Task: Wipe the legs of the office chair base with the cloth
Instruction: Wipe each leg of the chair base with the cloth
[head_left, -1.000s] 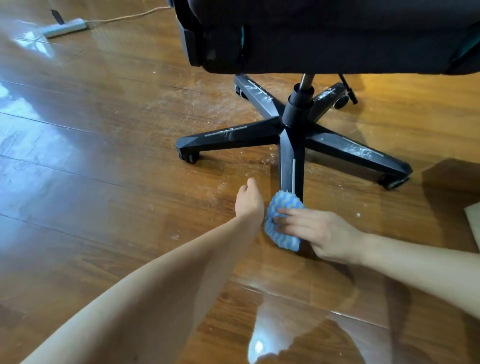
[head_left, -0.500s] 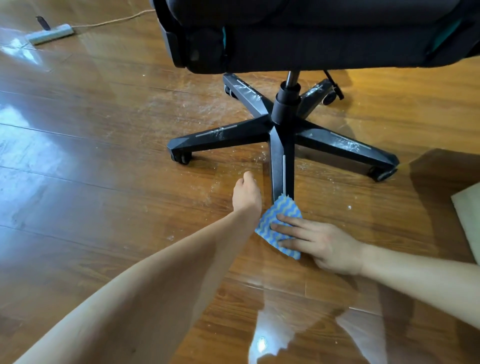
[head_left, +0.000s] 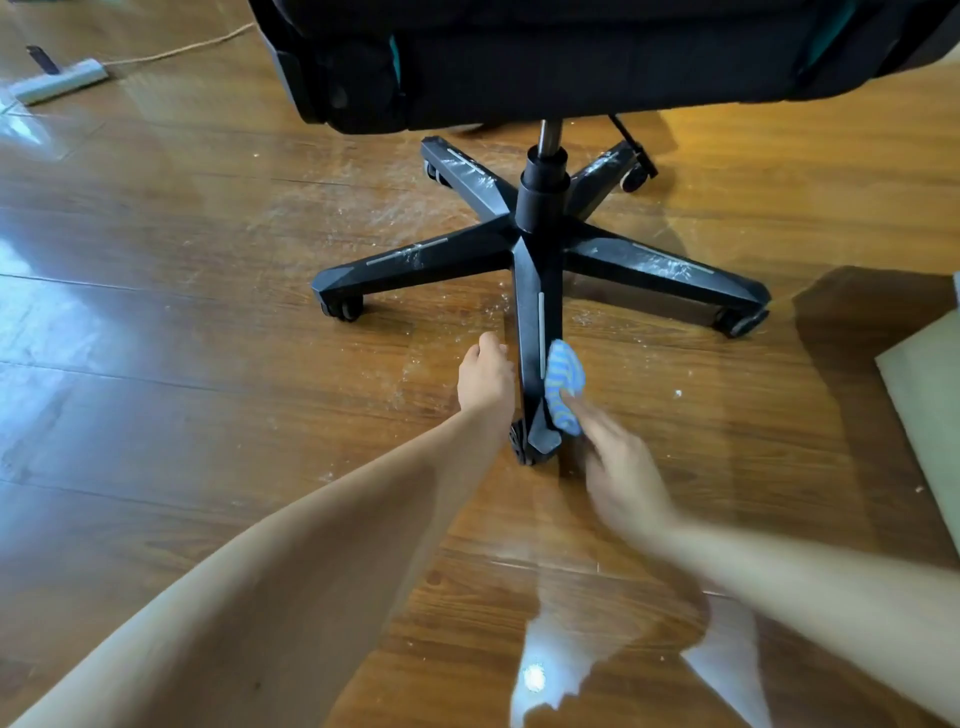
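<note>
The black five-legged chair base (head_left: 540, 228) stands on the wooden floor under the dark seat (head_left: 571, 52). Its nearest leg (head_left: 532, 338) points toward me, with a caster (head_left: 521, 444) at its tip. My right hand (head_left: 618, 467), blurred by motion, presses a blue-and-white striped cloth (head_left: 563, 379) against that leg's right side near the tip. The other legs carry whitish dusty streaks. A bare leg and foot (head_left: 485, 376) reach in from the lower left and rest beside the same leg's left side. My left hand is out of sight.
White dust specks lie on the floor (head_left: 208, 364) around the base. A white power strip (head_left: 60, 80) with a cable sits far left at the back. A pale flat board (head_left: 930, 410) lies at the right edge.
The cloth has left the tip of the near leg, which now shows with its caster, and sits on the leg's right side. My right hand has swung round behind it.
</note>
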